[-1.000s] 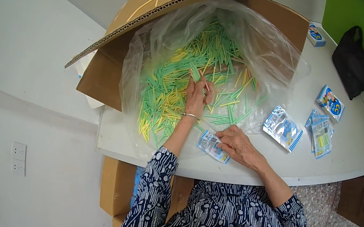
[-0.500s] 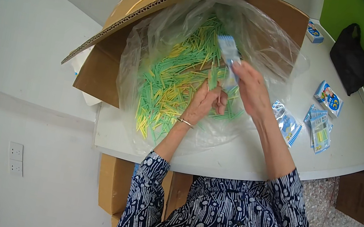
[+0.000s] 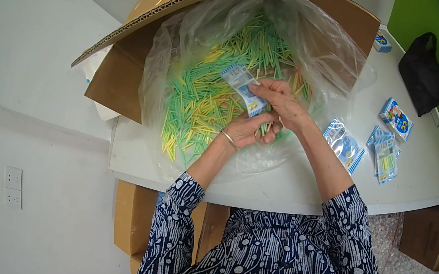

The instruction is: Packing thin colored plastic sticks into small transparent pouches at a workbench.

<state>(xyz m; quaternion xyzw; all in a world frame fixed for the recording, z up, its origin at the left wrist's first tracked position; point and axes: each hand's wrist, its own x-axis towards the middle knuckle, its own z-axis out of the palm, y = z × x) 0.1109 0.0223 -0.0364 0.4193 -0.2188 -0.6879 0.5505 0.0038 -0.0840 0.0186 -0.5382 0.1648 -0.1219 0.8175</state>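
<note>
My right hand (image 3: pixel 287 106) pinches a small blue-and-white plastic packet (image 3: pixel 242 87), which lies tilted with its upper end to the left. Just below it, my left hand (image 3: pixel 245 131) is closed around a few thin pale green sticks (image 3: pixel 263 128), their ends poking out between the fingers. The packet's lower end meets the left thumb; whether the thumb grips it is hard to tell. Both hands are over a heap of thin green and yellow sticks (image 3: pixel 202 102) in a clear plastic bag (image 3: pixel 162 63), which lines an open cardboard box (image 3: pixel 119 77) lying on its side.
Right of the bag lie a clear-and-blue packet (image 3: pixel 344 146), several stacked packets (image 3: pixel 385 158) and a small printed box (image 3: pixel 396 119). Another small box (image 3: pixel 382 43) and a black bag (image 3: pixel 430 76) are farther back. The white table (image 3: pixel 188 187) has a curved right edge; cardboard boxes (image 3: pixel 429 237) stand below.
My right hand has brought the packet down and left, tilting it across my left hand. The sticks in my left hand, upright before, now show low between its fingers.
</note>
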